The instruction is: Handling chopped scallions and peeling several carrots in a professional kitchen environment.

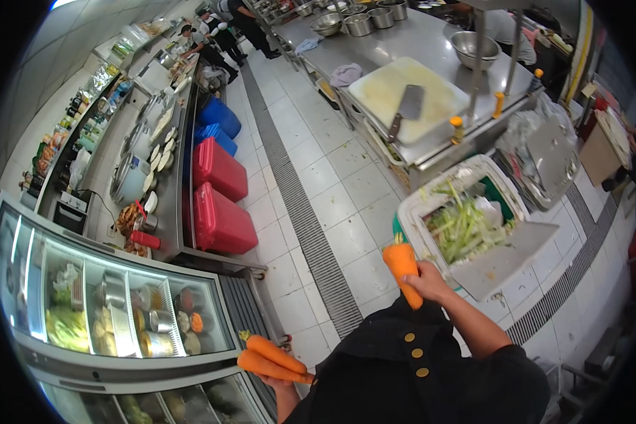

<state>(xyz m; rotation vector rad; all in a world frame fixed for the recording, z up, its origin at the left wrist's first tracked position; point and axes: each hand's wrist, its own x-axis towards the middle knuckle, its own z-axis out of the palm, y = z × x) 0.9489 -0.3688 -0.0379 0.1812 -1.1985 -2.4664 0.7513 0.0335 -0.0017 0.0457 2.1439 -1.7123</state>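
Note:
My right hand (431,282) grips one thick carrot (403,270), its green stem stub pointing away from me. Just beyond it stands a waste bin (440,254) with a white rim, holding cut green stalks (458,228) and a piece of clear plastic. Low on the left, my left hand (282,382) supports two carrots, an upper carrot (275,352) lying against a lower carrot (270,367). Part of the left hand is hidden beneath them. Beside that hand is a glass-door refrigerator (225,318) with vegetables and metal containers on its shelves.
A steel table (424,50) bears a white cutting board (381,79) with a cleaver (412,103) on it. Red bins (225,217) stand under the left counter. A floor drain grate (307,222) runs along the aisle. Several people (212,42) stand at the far end.

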